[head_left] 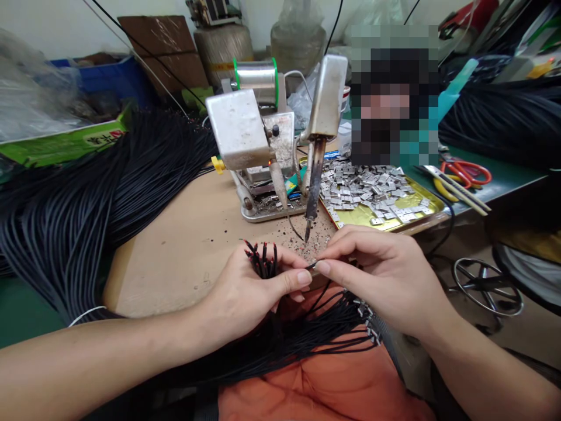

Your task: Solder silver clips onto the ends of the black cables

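Here, the left hand [248, 295] grips a bundle of red-tipped wires [262, 260] closely. The right hand [385, 278] holds one wire [312, 265] in a narrow pinch, near the soldering iron [314, 181].

A bundle of red-tipped black wires [262, 260] is clasped upright in the left hand [249, 292], a single black wire [312, 265] is pinched by the right hand [385, 280] just beside it, and a soldering iron [314, 181] is mounted point-down just beyond the grip, near a gold tray [432, 204] of metal tabs [363, 190].
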`<state>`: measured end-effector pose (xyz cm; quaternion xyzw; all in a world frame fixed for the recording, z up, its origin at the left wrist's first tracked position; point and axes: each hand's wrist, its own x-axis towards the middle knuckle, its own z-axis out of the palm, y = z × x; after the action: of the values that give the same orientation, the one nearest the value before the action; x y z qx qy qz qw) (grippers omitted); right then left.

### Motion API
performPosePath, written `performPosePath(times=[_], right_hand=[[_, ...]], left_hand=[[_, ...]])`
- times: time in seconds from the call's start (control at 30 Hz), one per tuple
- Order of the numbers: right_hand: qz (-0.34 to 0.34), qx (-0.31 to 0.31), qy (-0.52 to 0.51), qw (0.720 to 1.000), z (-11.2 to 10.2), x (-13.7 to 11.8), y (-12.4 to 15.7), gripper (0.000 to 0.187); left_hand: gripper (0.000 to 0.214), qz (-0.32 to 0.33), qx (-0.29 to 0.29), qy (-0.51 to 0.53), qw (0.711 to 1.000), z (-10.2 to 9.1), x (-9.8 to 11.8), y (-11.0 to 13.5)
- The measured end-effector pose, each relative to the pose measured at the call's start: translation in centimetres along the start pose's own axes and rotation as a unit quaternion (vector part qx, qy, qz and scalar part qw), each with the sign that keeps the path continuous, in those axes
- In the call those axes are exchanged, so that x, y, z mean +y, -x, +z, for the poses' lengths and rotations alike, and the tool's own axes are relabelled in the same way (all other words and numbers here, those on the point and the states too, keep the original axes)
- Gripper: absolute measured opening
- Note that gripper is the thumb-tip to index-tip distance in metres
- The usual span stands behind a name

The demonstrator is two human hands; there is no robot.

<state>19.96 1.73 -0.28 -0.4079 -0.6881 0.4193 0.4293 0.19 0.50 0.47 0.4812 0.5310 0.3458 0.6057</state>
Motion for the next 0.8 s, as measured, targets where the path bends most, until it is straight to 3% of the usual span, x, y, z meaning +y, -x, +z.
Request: performPosePath(times=[0.1,0.2,0.3,0.4,0.53,0.57,0.63,0.67,0.8], right_hand=[[0.055,-0.019,-0.045,0.997,-0.3,0.2,-0.1,0.007],[0.101,-0.043,-0.162,0.981,0.4,0.5,0.1,0.012],[0.085,-0.050,-0.242,0.965,1.6,0.8,0.6,0.014],[0.044,-0.049,-0.242,0.968,2.0,0.9,0.7,0.012],[0.019,-0.056,-0.069,0.996,-0.4,1.2,-0.6,0.007],[0.010,-0.019,0.008,1.000,-1.3,1.5,-1.1,0.005],[0.002,0.092,0.177,0.980,-2.8,2.4,-2.3,0.004],[-0.007,0.114,0.230,0.966,-3.4,2.9,-2.9,0.006],[-0.045,0.073,0.310,0.947,-4.1,4.6,-3.8,0.015]], left_hand=[[0.013,0.012,0.010,-0.008,1.000,-0.1,-0.1,0.1],[0.007,0.022,0.001,-0.002,1.000,-0.2,0.0,0.1],[0.009,0.016,-0.020,0.005,1.000,-0.2,0.1,0.1],[0.013,-0.006,-0.034,0.010,0.999,-0.1,0.3,0.0],[0.009,-0.020,-0.023,-0.005,1.000,-0.1,0.3,0.0],[0.012,-0.024,-0.020,-0.010,0.999,-0.1,0.3,0.1],[0.022,-0.030,-0.019,-0.023,0.999,-0.1,0.3,0.1],[0.025,-0.032,-0.020,-0.031,0.999,0.0,0.3,0.1],[0.027,-0.025,-0.005,-0.067,0.997,-0.1,0.4,0.0]])
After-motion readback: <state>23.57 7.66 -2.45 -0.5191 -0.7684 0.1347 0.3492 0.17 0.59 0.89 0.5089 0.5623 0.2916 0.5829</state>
